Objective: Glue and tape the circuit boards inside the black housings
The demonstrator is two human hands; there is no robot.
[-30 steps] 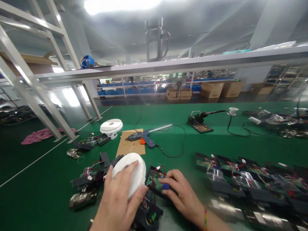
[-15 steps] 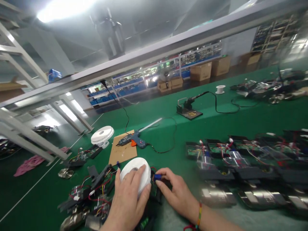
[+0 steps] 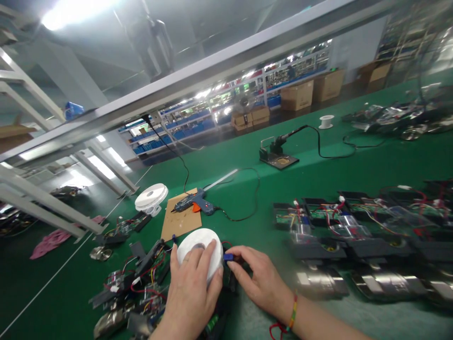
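Observation:
My left hand [image 3: 193,288] lies over a white round roll [image 3: 208,236], with the thumb at its near right side and the fingers across its face. Between the thumb and fingertips of my right hand [image 3: 260,278] is a small blue component [image 3: 228,257], close against the roll's right edge. Part of a dark housing with red wires sits beneath the roll and my hands, mostly hidden. To the left of my left hand lie several dark wired assemblies [image 3: 145,269].
A hot glue gun [image 3: 198,203] rests on a brown board [image 3: 180,224]. Behind it are a soldering iron stand [image 3: 279,158] and a small white spool [image 3: 326,122]. Stacked white reels [image 3: 151,196] lie at left. Several wired housings [image 3: 329,248] line the right side of the green table.
The blue component in my right hand has moved slightly left, up against the roll. My left hand stays on the roll. The camera view has shifted a little.

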